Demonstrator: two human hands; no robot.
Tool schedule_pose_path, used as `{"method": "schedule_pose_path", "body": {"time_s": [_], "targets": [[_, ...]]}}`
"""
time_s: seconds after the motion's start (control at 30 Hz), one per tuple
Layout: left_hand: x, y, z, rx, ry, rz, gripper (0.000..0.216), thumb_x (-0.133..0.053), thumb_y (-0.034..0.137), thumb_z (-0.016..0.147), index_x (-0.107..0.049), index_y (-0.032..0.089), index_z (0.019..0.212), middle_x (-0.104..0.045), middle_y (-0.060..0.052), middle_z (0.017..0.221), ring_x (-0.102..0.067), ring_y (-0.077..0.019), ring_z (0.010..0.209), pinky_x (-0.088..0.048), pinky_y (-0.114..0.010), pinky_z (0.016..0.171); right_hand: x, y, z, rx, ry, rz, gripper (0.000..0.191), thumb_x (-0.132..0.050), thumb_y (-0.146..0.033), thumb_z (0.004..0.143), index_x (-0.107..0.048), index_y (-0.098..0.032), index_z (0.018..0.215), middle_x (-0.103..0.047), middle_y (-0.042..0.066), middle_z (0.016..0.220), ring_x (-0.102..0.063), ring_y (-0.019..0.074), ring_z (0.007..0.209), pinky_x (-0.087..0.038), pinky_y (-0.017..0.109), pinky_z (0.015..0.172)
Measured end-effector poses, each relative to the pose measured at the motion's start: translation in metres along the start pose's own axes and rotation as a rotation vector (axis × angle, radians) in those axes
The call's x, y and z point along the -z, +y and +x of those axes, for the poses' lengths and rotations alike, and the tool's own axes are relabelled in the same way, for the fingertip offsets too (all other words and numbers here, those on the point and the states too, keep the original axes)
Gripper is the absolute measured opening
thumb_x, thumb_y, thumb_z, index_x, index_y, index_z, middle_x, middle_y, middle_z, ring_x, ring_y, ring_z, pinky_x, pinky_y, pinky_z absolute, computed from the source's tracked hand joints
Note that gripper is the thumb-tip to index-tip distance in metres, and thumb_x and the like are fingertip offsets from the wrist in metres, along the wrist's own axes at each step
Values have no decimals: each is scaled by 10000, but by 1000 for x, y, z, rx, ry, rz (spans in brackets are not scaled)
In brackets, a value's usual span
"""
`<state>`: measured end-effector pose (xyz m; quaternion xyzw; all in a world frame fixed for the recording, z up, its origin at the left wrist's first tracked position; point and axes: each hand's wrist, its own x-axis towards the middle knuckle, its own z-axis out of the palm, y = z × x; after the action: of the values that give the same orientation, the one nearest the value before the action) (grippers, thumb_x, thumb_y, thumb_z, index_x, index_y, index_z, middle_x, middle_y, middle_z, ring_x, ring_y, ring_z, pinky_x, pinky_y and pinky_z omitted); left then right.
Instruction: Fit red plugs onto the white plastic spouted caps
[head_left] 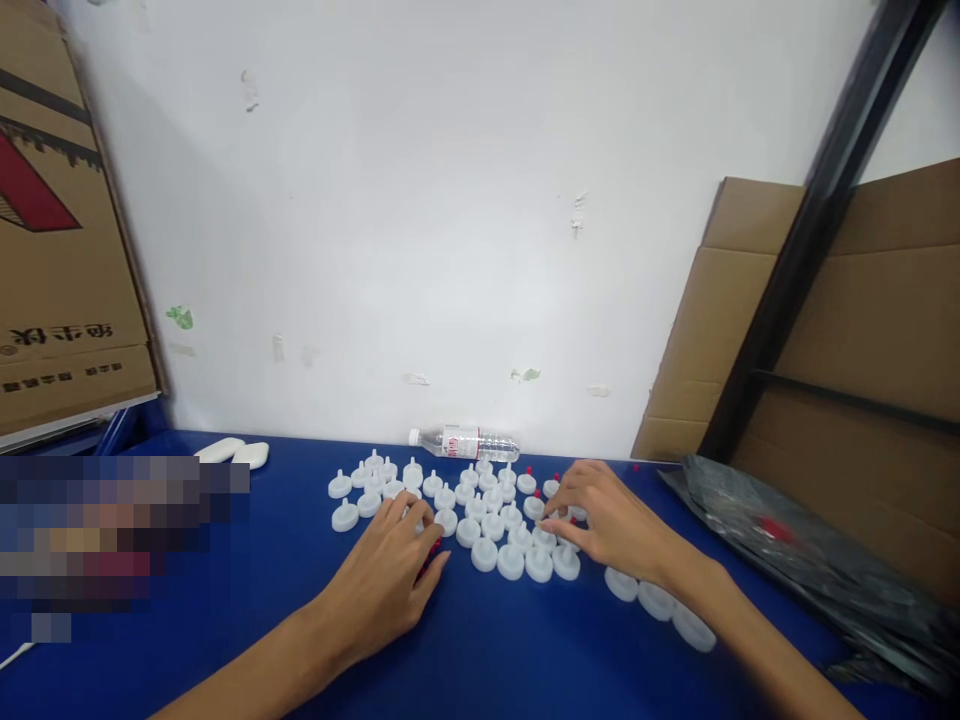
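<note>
Many white nozzle caps (511,562) stand spout up on the blue table, clustered between and around my hands. Several carry small red tips, such as the red-tipped cap (526,484) behind my right fingers. My left hand (394,560) curls low at the cluster's front left, its fingers bent around small red tips (435,546) that show beside the thumb. Over the right side of the group, my right hand (604,515) pinches thumb and forefinger together at a cap's spout. What lies in that pinch is too small and covered to make out.
A clear plastic bottle (480,443) lies against the wall behind the caps. Two white rounded objects (253,456) are at the back left. Dark plastic sheeting (787,540) covers the right side. Cardboard boxes (67,250) and a black post (810,230) flank the table. A blurred patch hides the left.
</note>
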<state>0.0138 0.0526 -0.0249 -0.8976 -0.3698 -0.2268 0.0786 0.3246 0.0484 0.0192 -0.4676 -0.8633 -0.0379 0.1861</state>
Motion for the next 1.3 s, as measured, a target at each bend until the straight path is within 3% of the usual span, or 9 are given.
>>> {"method": "schedule_pose_path", "body": {"time_s": [0.4,0.63,0.73,0.83,0.97,1.17,1.3], "targets": [[-5,0,-2,-3,4,11,168,-532,173,949,-682,174,1024,-617,-117,1044,-504,-315,1064,-488,-519,915,-10,5,-2,-11,-19,-21,209,-663,-428,939,-758,-246,901,-709,29,850,-612,244,881,-465,430,859],[-7,-1,0,-33,-30,12,177,-519,105,950,-671,188,983,-614,-97,1038,-517,-286,1017,-499,-467,874,-11,2,0,30,-7,-5,259,-602,-422,982,-731,-232,863,-724,34,871,-632,238,864,-476,422,855],[-10,-2,0,-56,-25,6,198,-503,85,960,-669,193,957,-616,-85,1017,-519,-274,1000,-493,-450,869,-5,0,0,9,46,12,257,-511,-393,1028,-693,-232,945,-726,51,946,-653,251,911,-486,424,876],[-12,-2,0,-71,-17,4,205,-503,68,959,-662,196,952,-618,-75,1002,-520,-271,994,-484,-451,876,0,-7,-1,-55,104,24,261,-372,-371,1072,-603,-250,1086,-718,61,976,-677,252,885,-518,391,780],[-11,-1,1,-73,-51,5,210,-486,63,970,-654,187,944,-625,-76,996,-527,-266,984,-481,-443,869,-3,-22,-1,-93,85,113,204,-332,-341,1084,-497,-243,1151,-713,73,1086,-716,243,923,-550,356,735],[-14,-3,0,-79,-59,-14,244,-480,38,976,-651,209,1010,-628,-56,998,-523,-248,995,-460,-409,866,-16,-47,-1,53,98,178,155,-419,-287,1066,-519,-240,1174,-668,96,1238,-647,237,1171,-532,394,956],[-17,-4,-1,-84,-80,-20,220,-496,49,987,-643,212,1007,-628,-48,1007,-519,-247,990,-444,-418,866,-20,-65,-3,214,98,188,138,-463,-242,1057,-577,-241,1135,-672,60,1197,-640,202,1127,-516,354,970]]}}
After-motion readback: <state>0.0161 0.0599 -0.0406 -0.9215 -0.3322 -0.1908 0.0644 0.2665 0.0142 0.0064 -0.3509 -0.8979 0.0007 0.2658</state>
